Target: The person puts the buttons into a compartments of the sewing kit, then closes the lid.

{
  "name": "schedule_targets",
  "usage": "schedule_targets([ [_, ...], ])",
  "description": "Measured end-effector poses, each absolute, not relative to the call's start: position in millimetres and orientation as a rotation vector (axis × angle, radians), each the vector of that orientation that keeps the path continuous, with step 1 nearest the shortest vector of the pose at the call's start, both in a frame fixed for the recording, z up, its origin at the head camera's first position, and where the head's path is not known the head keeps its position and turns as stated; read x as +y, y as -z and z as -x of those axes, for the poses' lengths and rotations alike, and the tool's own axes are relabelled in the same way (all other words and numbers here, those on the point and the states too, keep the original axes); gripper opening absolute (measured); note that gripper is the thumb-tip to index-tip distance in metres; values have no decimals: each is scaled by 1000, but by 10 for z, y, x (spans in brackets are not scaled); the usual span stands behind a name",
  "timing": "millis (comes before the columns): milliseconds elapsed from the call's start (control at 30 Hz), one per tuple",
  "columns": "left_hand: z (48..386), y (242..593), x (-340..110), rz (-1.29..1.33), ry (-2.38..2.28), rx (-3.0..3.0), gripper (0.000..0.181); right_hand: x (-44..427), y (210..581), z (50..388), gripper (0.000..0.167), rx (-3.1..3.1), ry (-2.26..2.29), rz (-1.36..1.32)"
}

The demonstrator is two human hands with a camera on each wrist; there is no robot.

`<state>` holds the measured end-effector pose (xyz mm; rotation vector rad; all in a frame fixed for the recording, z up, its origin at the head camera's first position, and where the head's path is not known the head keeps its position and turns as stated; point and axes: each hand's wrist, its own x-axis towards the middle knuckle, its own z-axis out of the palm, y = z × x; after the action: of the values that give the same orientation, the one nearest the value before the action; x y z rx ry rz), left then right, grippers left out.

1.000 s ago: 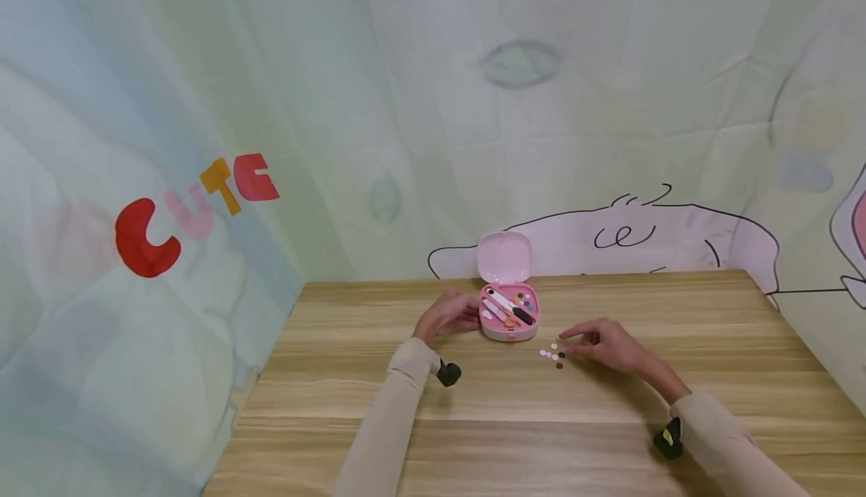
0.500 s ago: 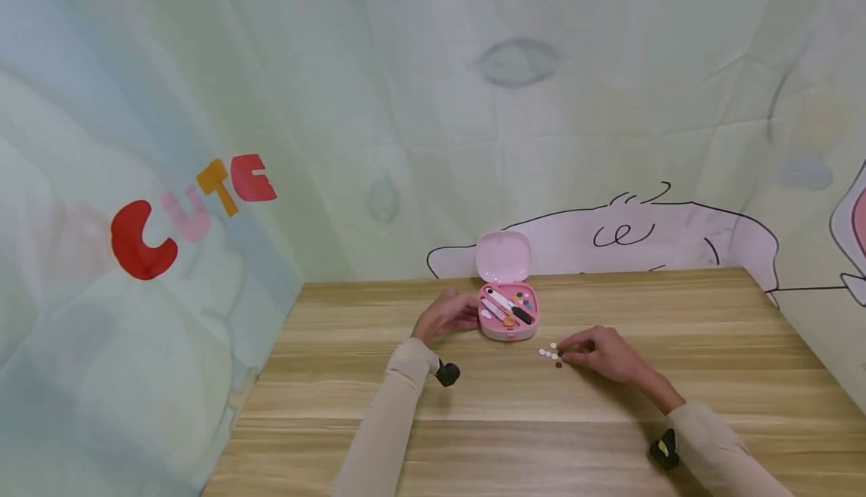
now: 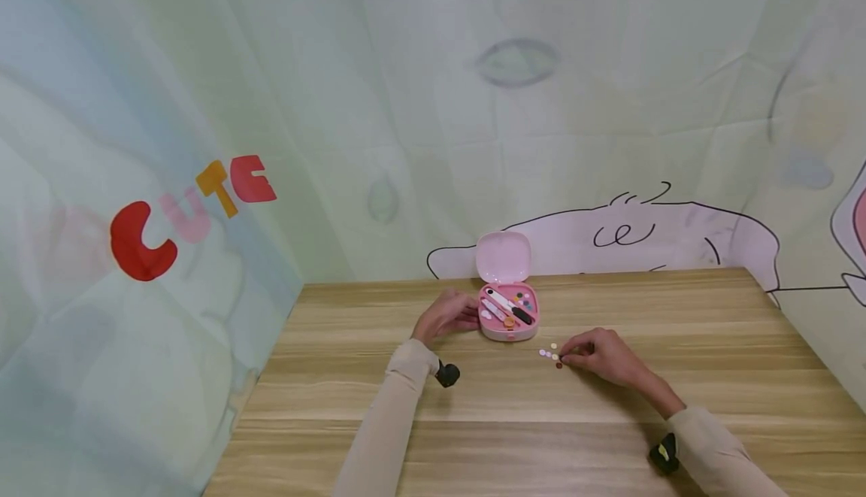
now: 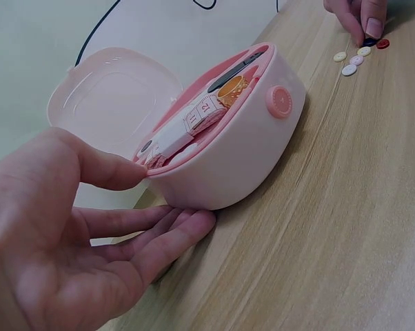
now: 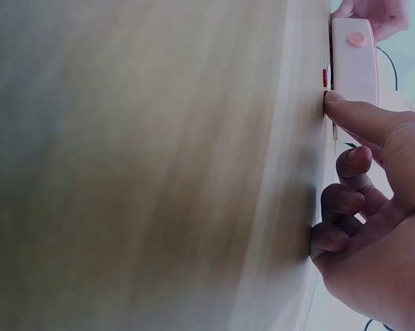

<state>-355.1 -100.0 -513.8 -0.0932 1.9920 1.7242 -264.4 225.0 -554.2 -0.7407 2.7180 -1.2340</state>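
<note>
A pink sewing box [image 3: 509, 335] [image 4: 228, 165] stands on the table with its lid up, holding a tape measure [image 4: 202, 116], a black-handled tool [image 3: 522, 316] and small colored buttons. My left hand [image 3: 448, 315] [image 4: 76, 227] holds its left side, thumb at the rim and fingers low against the wall. To the right of the box, my right hand [image 3: 605, 354] [image 5: 373, 186] pinches a black button [image 4: 369, 43] at the tabletop between thumb and index finger. Beside those fingertips lie a red button [image 4: 382, 44], a yellow button [image 4: 340, 57] and several pale ones.
The wooden table [image 3: 487, 444] extends in front of both arms. Behind it hangs a printed curtain [image 3: 406, 106] with colored letters and a cartoon outline. A black device is strapped at each wrist.
My right hand has moved slightly down toward the front, and its thumb and index finger have come together on the black button. The left hand stays at the box.
</note>
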Motion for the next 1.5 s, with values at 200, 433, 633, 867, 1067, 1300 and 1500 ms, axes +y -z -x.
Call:
schedule_targets([
  [200, 3554, 5136, -995, 99, -1725, 1989, 22, 2255, 5525, 2655, 10, 2683, 1253, 734],
  [433, 3549, 5140, -995, 104, -1725, 1987, 22, 2265, 5505, 2662, 9, 2648, 1267, 714],
  [633, 3556, 5149, -995, 102, -1728, 1984, 22, 2271, 5491, 2690, 9, 2651, 1257, 753],
  [867, 3548, 5129, -987, 89, -1734, 1978, 23, 2260, 5411, 2793, 3, 2654, 1279, 720],
  [1067, 3542, 5127, -989, 97, -1727, 1981, 22, 2229, 5326, 2908, 3, 2647, 1329, 644],
  [1300, 3560, 5133, -981, 108, -1728, 1977, 21, 2176, 5192, 3034, 6, 2626, 1371, 542],
  [1500, 3564, 5151, -972, 114, -1747, 1962, 19, 2134, 5136, 3191, 10, 2609, 1410, 441],
])
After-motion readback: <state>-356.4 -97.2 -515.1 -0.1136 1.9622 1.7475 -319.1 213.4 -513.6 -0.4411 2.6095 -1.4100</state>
